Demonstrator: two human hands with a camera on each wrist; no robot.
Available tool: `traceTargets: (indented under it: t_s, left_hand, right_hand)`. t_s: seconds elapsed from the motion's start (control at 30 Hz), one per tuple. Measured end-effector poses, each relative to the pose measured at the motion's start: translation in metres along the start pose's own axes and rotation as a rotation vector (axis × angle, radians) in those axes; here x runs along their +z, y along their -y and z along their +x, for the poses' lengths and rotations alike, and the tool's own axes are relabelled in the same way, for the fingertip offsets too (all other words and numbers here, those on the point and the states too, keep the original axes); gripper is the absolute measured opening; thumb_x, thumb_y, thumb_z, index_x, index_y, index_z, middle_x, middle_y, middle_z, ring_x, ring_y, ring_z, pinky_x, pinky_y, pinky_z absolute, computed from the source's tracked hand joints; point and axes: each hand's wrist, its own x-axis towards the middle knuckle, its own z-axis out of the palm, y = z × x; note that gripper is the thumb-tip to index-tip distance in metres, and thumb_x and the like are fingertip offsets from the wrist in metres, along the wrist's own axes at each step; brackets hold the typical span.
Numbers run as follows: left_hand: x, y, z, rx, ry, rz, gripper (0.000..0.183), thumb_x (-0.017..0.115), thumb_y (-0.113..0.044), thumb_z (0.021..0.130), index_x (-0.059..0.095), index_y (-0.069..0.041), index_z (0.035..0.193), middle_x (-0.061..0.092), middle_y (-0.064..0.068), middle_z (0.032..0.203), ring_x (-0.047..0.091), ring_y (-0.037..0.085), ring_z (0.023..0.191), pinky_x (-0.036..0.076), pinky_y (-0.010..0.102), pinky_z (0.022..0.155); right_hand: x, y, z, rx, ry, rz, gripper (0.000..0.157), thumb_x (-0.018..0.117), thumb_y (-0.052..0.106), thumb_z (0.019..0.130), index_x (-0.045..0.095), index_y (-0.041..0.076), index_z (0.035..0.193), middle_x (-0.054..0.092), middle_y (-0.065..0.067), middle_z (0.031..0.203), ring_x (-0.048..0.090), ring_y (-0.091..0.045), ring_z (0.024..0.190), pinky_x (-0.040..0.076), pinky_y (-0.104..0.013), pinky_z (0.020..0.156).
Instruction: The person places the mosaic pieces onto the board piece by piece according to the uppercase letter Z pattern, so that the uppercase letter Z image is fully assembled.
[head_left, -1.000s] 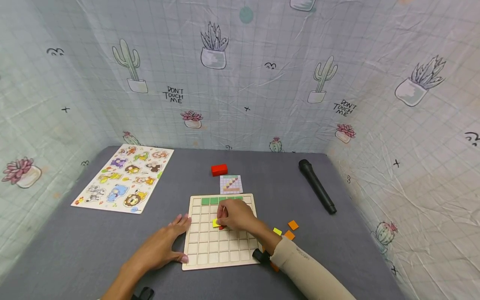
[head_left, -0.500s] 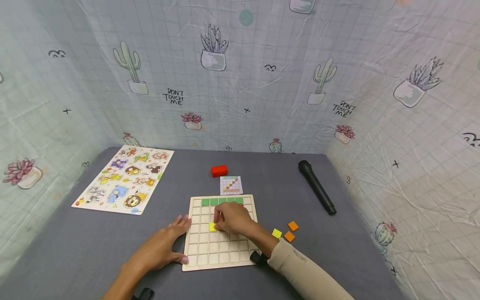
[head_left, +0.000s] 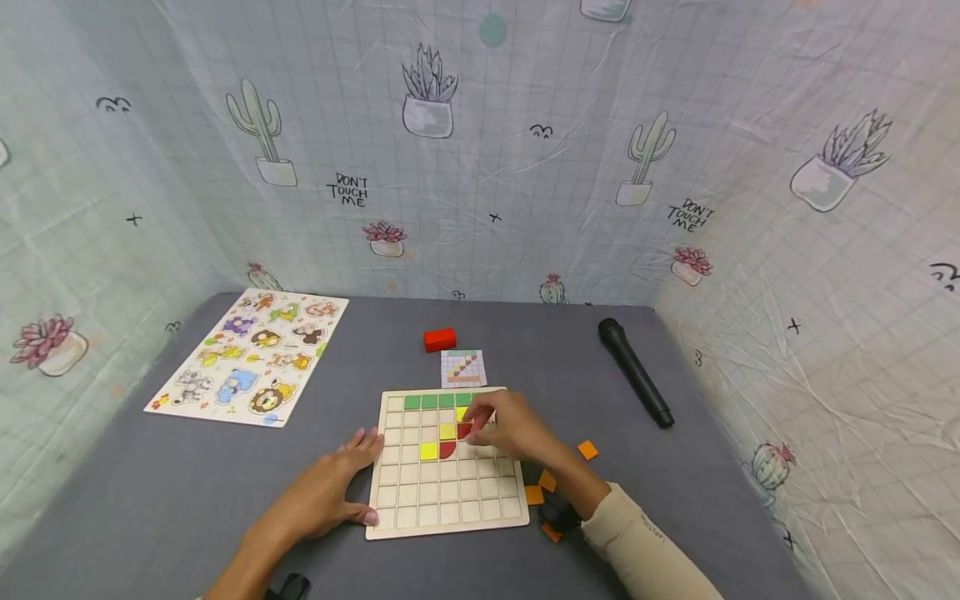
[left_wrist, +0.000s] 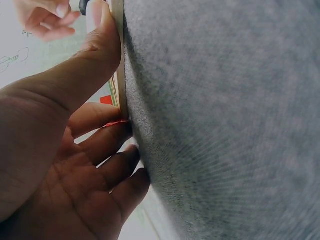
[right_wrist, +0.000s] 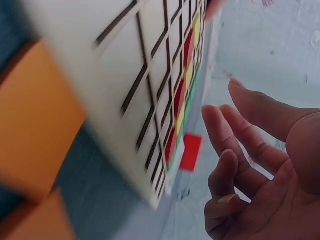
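A pale wooden grid board (head_left: 416, 518) lies in the middle of the table. Green tiles (head_left: 430, 402) line its top row, with yellow tiles (head_left: 428, 451) and rounded red tiles (head_left: 447, 451) stepping diagonally below them. My left hand (head_left: 322, 492) rests at the board's left side, thumb on the lower left corner and fingertips touching the edge. Over the right part of the board hovers my right hand (head_left: 513, 427), partly hiding some tiles. In the right wrist view its thumb (right_wrist: 265, 110) stands apart from the fingers, which hold nothing.
Several orange tiles (head_left: 587, 450) lie right of the board, some near the right wrist. Behind the board are a small pattern card (head_left: 462, 369) and a red block (head_left: 439, 340). A black microphone (head_left: 636, 373) lies right; an animal picture board (head_left: 255, 358) lies left.
My right hand has let go of the yellow tile, which now lies in a grid square left of the lowest red tile. The hand has moved right and away; my left hand stays put.
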Motion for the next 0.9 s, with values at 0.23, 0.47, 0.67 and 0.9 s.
traceTargets:
  t_s: [0.23, 0.47, 0.67, 0.9]
  left_hand:
    - [-0.001, 0.000, 0.000, 0.000, -0.001, 0.004, 0.108, 0.097, -0.034, 0.069, 0.047, 0.000, 0.159, 0.043, 0.020, 0.167, 0.037, 0.046, 0.156, 0.039, 0.066, 0.119]
    - [-0.001, -0.001, 0.000, 0.002, -0.003, 0.007, 0.108, 0.097, -0.035, 0.069, 0.047, 0.000, 0.159, 0.043, 0.020, 0.167, 0.037, 0.046, 0.157, 0.039, 0.065, 0.119]
    - [0.000, -0.001, 0.000, 0.000, -0.004, 0.007, 0.109, 0.097, -0.034, 0.069, 0.046, 0.000, 0.159, 0.042, 0.020, 0.168, 0.037, 0.046, 0.157, 0.039, 0.065, 0.120]
    - [0.001, 0.001, 0.001, 0.002, -0.008, 0.014, 0.110, 0.097, -0.033, 0.068, 0.046, 0.001, 0.159, 0.042, 0.021, 0.167, 0.037, 0.046, 0.157, 0.039, 0.064, 0.120]
  right_hand:
    - [-0.023, -0.022, -0.024, 0.051, -0.034, 0.020, 0.021, 0.086, 0.011, 0.089, 0.078, 0.008, 0.108, 0.072, 0.001, 0.087, 0.055, -0.017, 0.069, 0.045, -0.024, 0.059]
    - [-0.043, -0.046, -0.050, 0.059, -0.083, -0.008, 0.021, 0.085, 0.015, 0.090, 0.078, 0.010, 0.109, 0.074, 0.003, 0.088, 0.055, -0.017, 0.072, 0.046, -0.026, 0.065]
    - [-0.054, -0.065, -0.071, 0.079, -0.111, -0.010, 0.022, 0.085, 0.015, 0.091, 0.078, 0.010, 0.111, 0.075, 0.003, 0.090, 0.055, -0.018, 0.071, 0.046, -0.026, 0.063]
    - [-0.058, -0.081, -0.085, 0.142, -0.152, -0.025, 0.025, 0.087, 0.014, 0.088, 0.079, 0.012, 0.112, 0.074, 0.001, 0.092, 0.055, -0.016, 0.071, 0.047, -0.026, 0.061]
